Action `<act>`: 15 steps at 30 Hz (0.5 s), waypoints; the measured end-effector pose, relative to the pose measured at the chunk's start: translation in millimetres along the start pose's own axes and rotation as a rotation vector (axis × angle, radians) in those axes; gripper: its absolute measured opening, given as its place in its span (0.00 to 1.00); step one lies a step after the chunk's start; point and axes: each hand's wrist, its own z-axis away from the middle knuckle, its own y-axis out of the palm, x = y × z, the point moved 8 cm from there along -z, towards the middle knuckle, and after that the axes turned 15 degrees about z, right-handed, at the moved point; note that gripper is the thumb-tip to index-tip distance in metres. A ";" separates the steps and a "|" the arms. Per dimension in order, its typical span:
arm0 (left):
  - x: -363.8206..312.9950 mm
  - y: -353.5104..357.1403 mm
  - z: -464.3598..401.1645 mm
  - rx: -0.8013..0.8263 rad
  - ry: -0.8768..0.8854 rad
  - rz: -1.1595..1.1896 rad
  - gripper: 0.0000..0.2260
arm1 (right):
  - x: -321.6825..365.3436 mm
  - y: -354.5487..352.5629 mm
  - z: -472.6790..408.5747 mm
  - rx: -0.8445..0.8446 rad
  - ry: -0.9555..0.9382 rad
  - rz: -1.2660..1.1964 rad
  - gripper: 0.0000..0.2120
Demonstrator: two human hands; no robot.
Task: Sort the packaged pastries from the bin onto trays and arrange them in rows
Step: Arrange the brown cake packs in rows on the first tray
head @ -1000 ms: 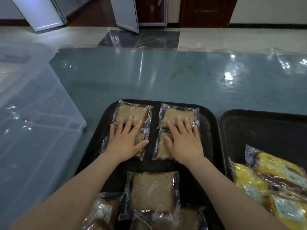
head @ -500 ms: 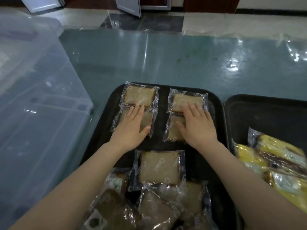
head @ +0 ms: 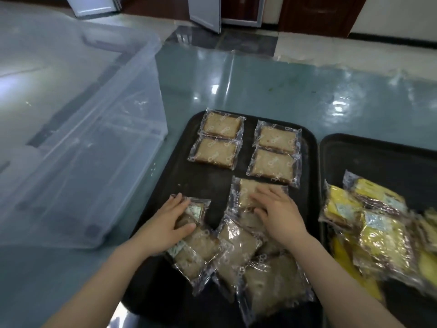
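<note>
Head view of pastry sorting on a glass-topped counter (head: 272,91). A clear plastic bin (head: 78,143) stands at the left, just beside a black tray (head: 179,166); a second black tray (head: 378,159) at the right holds a loose pile of yellow-wrapped pastries (head: 376,233). On the first tray, four brown packaged pastries (head: 221,125) lie at the far end in two short columns, each pair touching end to end, the columns a little apart. The near half carries an unsorted heap of brown packets (head: 238,252), overlapping and tilted. The left hand (head: 165,223) lies on a packet at the heap's left edge (head: 196,211), the grip appearing to be curled around it, thumb at the near side. The right hand (head: 279,211) rests with fingers spread and fairly straight on a flat packet (head: 246,192) just below the right column, pressing rather than clasping. The step in hand appears to be extending the rows: the next move probably calls for sliding each packet up against its column, squared to the neighbour, label side consistent. Crinkled wrappers may snag adjacent packets and drag them out of line.
</note>
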 end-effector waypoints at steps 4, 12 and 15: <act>3.0 4.0 3.1 -0.048 -0.014 0.028 0.35 | -18.1 -11.1 9.4 -0.026 0.142 0.112 0.20; -3.2 6.8 35.1 -0.133 0.002 0.034 0.29 | 54.9 -16.1 21.8 -0.016 -0.024 0.002 0.20; 5.2 0.2 51.2 -0.194 -0.018 0.063 0.28 | 87.2 -8.1 20.6 0.017 -0.089 0.006 0.20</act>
